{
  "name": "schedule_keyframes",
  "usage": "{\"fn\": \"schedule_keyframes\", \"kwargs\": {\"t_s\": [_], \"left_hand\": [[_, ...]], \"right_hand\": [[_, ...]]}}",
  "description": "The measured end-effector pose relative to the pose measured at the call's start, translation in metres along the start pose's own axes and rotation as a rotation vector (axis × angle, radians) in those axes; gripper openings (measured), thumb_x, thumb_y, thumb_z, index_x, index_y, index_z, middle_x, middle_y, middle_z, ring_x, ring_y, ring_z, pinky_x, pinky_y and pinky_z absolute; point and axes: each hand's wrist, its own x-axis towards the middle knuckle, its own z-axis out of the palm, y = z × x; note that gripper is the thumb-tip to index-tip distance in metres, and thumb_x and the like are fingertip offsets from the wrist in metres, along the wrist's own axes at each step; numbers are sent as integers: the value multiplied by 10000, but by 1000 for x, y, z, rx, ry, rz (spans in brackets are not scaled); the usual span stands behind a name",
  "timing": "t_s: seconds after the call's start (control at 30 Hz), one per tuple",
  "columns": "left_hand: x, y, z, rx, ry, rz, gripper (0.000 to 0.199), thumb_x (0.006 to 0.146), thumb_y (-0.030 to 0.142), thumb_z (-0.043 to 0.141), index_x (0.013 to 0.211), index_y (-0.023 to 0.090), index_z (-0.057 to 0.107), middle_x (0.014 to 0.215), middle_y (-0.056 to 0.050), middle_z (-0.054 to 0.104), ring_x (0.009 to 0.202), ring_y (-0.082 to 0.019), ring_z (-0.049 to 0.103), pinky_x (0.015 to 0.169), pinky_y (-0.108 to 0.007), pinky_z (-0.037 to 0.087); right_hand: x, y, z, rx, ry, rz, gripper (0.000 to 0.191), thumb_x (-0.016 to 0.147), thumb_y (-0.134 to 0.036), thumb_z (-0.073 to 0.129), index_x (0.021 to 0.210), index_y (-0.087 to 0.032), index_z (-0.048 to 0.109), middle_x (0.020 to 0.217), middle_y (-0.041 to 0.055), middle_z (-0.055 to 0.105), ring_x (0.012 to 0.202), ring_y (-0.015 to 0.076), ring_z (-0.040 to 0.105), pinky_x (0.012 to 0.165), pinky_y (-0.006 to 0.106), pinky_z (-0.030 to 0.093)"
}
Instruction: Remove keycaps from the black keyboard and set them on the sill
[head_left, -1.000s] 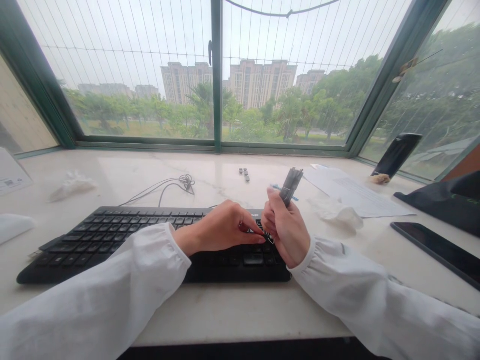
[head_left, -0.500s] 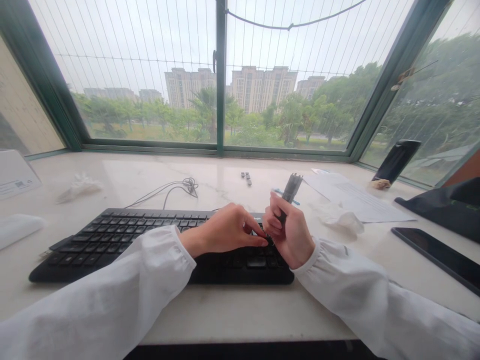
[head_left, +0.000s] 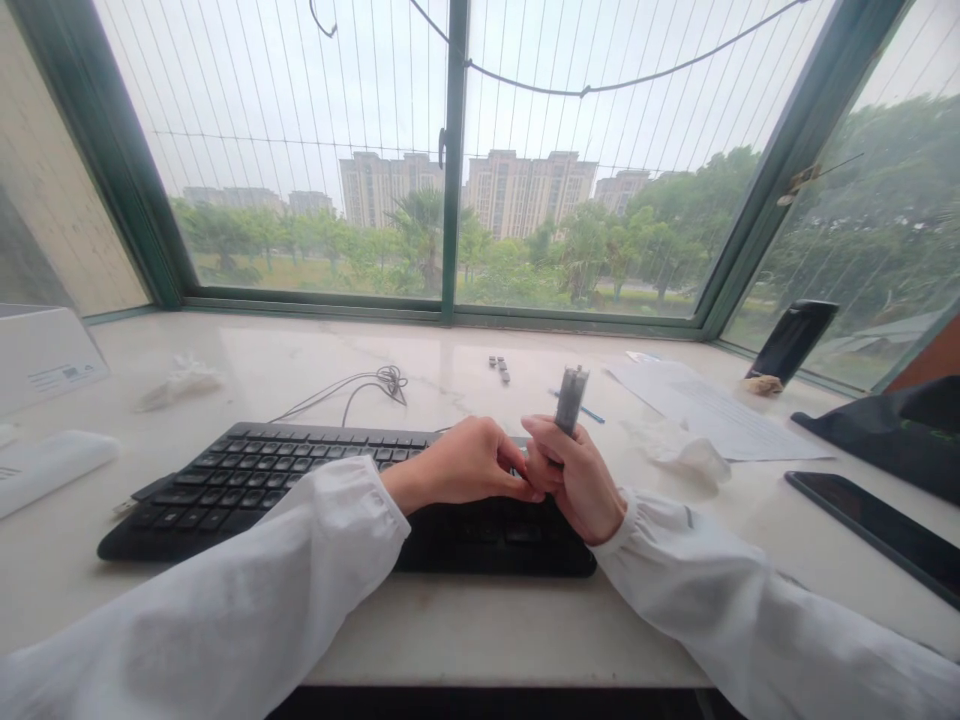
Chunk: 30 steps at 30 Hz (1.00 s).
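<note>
With my right hand (head_left: 574, 480) gripping the grey tool (head_left: 571, 402), my left hand (head_left: 465, 462), pinched at its nine o'clock, contents hidden, could slip and jab the keyboard (head_left: 480, 545).

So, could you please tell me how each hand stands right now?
Right hand: closed around a slim, dark grey upright object.
Left hand: fingers curled by the right hand; whether holding anything cannot be told.

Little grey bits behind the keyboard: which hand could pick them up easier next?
Probably the left hand. The right hand is wrapped around a grey bundle, and the grey bits lie ahead of both. The left's fingertips meet the right hand; whether they pinch something is hidden.
</note>
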Motion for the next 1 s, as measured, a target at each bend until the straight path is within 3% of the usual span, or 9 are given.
{"fn": "schedule_keyframes", "kwargs": {"t_s": [0.1,0.2,0.4,0.67,1.0], "left_hand": [[1,-3,1,-35,-11,22,263,700,379,685,795,147,763,640,3,627,623,-106,473,584,-193,349],[1,-3,1,-17,-8,7,282,697,400,687,789,144,760,617,7,607,607,-102,456,577,-195,341],[0,-1,-1,13,-10,-31,353,688,448,685,794,120,758,573,7,549,553,-88,399,540,-204,310],[0,2,-2,8,9,-74,352,658,459,700,711,112,725,524,42,407,538,-77,337,502,-200,265],[1,-3,-2,9,5,-70,388,655,486,683,617,104,627,559,27,404,549,-81,335,513,-197,299]], "right_hand": [[-1,1,1,-155,-39,-90,474,827,-417,576,466,-196,361,370,-64,326,377,65,275,396,234,232],[-1,4,0,-130,-14,-89,486,828,-445,566,463,-201,359,357,-68,311,357,66,267,389,236,246],[-3,12,-7,-142,12,-147,493,835,-443,563,461,-199,352,370,-65,295,371,67,260,385,234,220],[-15,3,-6,-418,-92,-285,504,888,-426,483,463,-188,355,428,-39,306,447,83,288,450,256,226],[-18,5,-10,-589,-92,-319,444,888,-402,486,518,-169,408,485,-38,296,480,81,265,469,266,190]]}}
